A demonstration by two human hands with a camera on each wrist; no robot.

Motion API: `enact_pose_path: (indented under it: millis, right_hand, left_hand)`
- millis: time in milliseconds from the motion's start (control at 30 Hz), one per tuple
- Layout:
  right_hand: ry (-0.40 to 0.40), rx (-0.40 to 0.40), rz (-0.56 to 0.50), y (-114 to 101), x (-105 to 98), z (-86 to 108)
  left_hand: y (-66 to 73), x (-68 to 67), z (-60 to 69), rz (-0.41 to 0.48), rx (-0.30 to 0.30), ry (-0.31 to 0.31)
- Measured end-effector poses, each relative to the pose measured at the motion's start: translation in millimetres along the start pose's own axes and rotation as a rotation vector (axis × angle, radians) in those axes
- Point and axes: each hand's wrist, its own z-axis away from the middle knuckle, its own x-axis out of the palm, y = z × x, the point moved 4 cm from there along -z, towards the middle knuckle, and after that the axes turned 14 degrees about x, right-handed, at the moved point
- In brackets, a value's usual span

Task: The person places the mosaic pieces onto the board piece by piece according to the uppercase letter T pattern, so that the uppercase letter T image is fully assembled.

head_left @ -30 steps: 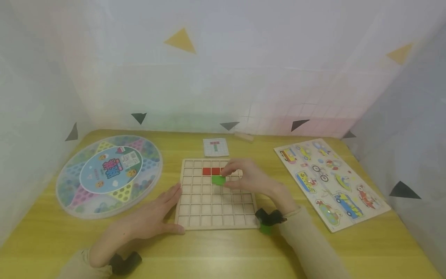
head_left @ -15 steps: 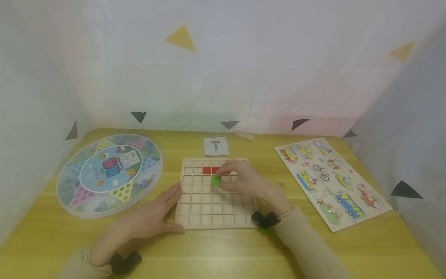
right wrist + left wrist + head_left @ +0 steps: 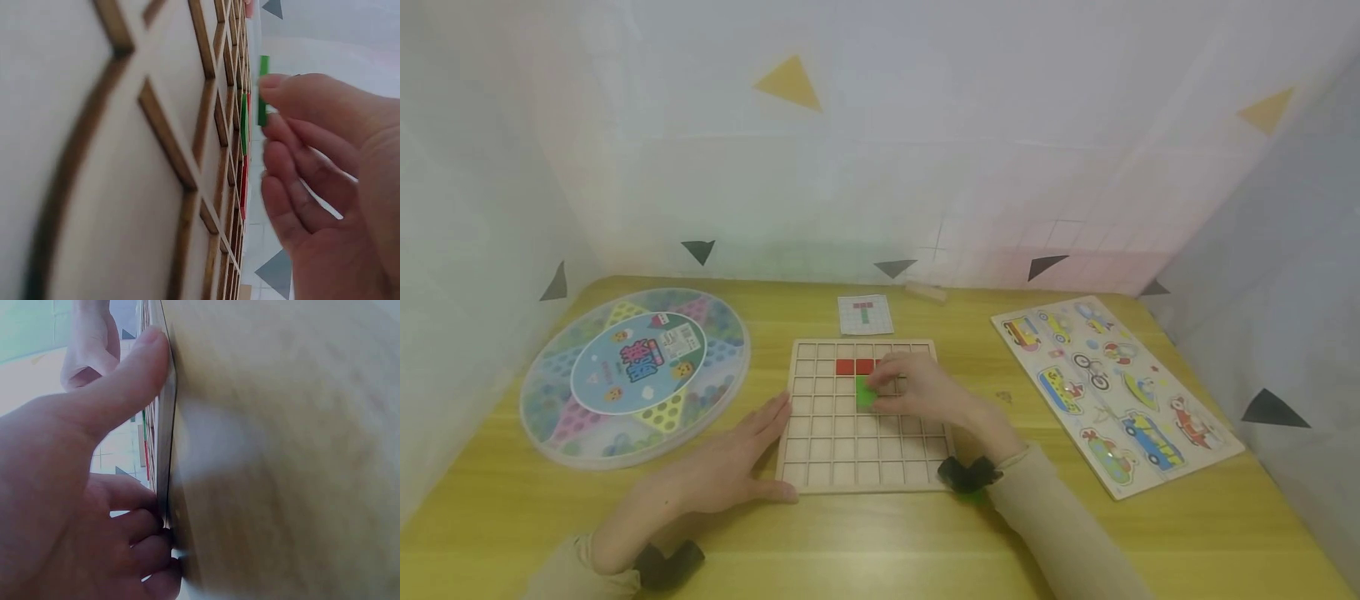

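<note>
In the head view a wooden grid board (image 3: 820, 450) lies on the table. Red square tiles (image 3: 846, 367) sit in one of its upper rows, partly hidden by the fingers. A green tile (image 3: 244, 125) is in the cell below that row. My right hand (image 3: 917, 387) pinches a second green tile (image 3: 263, 90) between thumb and fingers, just off the board's surface in the right wrist view. My left hand (image 3: 722, 467) rests against the board's left side, its thumb (image 3: 140, 372) touching near the front corner and its fingers along the edge.
Behind the board lies a small card (image 3: 865, 315) printed with a red and green T shape, beside a wooden strip (image 3: 926, 292). A round board game (image 3: 636, 375) is at left, a picture puzzle (image 3: 1112, 392) at right. Something green (image 3: 973, 497) shows under the right wrist.
The right hand has shifted slightly toward me over the board. Its green tile now shows lower, below the first green cell. The left hand has stayed in place.
</note>
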Motion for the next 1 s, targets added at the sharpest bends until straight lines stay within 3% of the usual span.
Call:
enact_pose_path:
  millis: [1000]
  right_hand:
    - [-0.013,0.039,0.069,4.6,4.3,-0.7]
  left_hand:
    - [1.0,-0.8,-0.7,0.012,-0.022,-0.006]
